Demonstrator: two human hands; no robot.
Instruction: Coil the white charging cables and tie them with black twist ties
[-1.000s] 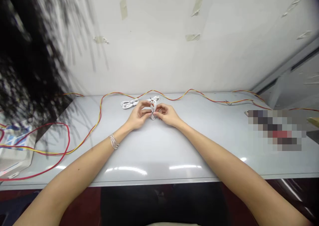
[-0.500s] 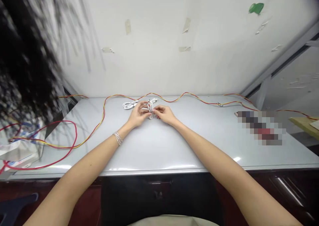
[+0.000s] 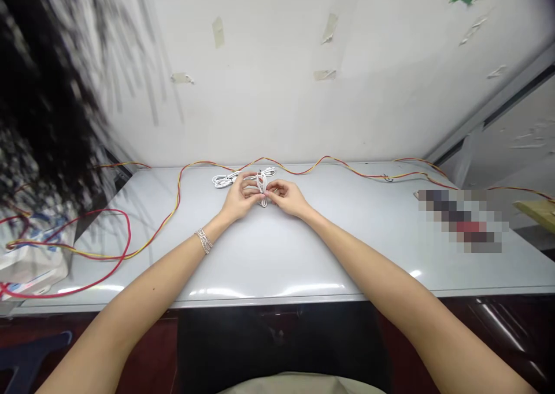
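A small coiled white cable (image 3: 261, 182) stands between my two hands, just above the table. My left hand (image 3: 241, 198) is closed around its left side, with thumb and fingers on the coil. From the right, my right hand (image 3: 286, 198) pinches the middle of the same coil, its thumb and fingertips almost meeting my left thumb. Whatever binds the coil at the pinch is too small to make out. Behind my left hand lies another bundled white cable (image 3: 223, 180), partly covered by the fingers.
Red and yellow wires (image 3: 178, 192) snake along the back of the grey table (image 3: 269, 261) and loop at the left, by a white box (image 3: 39, 267). A pixelated item (image 3: 459, 220) lies at the right. Dark hair hangs at upper left. A white wall (image 3: 269, 116) stands behind.
The camera view has tilted and shifted slightly. Both hands stay on the coiled cable, with the thumbs now a little closer together at its middle.
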